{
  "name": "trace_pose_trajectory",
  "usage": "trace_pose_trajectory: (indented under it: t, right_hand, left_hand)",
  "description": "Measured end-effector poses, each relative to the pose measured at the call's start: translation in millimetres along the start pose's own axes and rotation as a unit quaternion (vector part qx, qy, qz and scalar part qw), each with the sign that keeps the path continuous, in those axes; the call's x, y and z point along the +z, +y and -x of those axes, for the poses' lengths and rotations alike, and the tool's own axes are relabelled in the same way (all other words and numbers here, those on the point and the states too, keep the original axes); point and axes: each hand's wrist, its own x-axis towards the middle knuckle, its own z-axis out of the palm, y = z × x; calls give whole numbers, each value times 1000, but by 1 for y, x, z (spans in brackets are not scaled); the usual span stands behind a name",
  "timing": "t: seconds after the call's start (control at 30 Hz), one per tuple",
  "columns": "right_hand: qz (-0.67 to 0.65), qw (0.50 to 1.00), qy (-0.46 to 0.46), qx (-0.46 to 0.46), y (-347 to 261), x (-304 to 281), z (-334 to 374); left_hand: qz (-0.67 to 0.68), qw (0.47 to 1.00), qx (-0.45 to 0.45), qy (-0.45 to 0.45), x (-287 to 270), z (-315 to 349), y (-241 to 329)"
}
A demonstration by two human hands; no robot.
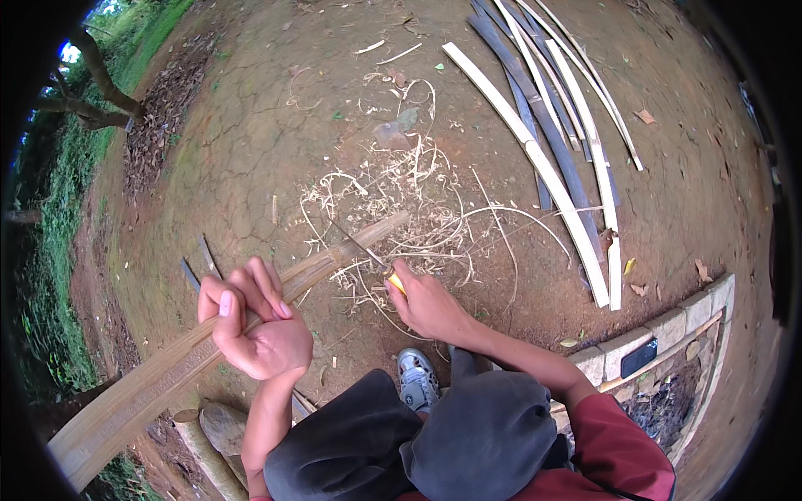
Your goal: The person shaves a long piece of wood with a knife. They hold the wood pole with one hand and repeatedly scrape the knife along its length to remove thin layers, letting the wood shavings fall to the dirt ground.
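Note:
A long, flat tan slat point(159, 380), which looks like split bamboo, slants from the lower left up to the pile of shavings. My left hand point(266, 326) is in front of it, palm up, with its fingers curled in. What those fingers hold, if anything, is hidden. In my right hand point(430, 302) is a knife point(396, 282) with a yellow handle. Its thin dark blade lies across the slat near the far end. Pale curled shavings point(409, 179) are scattered around and beyond that end.
Long pale and dark strips point(535, 150) lie on the bare ground at the right. A stone-edged border point(668, 330) has a dark phone point(639, 357) on it. My shoe point(417, 380) is between my knees. Cut logs point(205, 451) lie lower left; trees point(104, 75) stand far left.

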Motion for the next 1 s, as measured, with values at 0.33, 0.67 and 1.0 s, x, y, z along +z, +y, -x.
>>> trace_pose_trajectory:
  t: [0.33,0.67,1.0]
  right_hand:
    - [51,997,-25,49,33,17,-14]
    - [60,997,-40,28,43,28,-40]
    - [47,999,-12,-5,1,10,-44]
  left_hand:
    - [10,1000,3,25,-8,-10,-1]
    - [-28,999,7,34,-11,-17,-6]
    - [-1,998,22,62,-22,-28,-13]
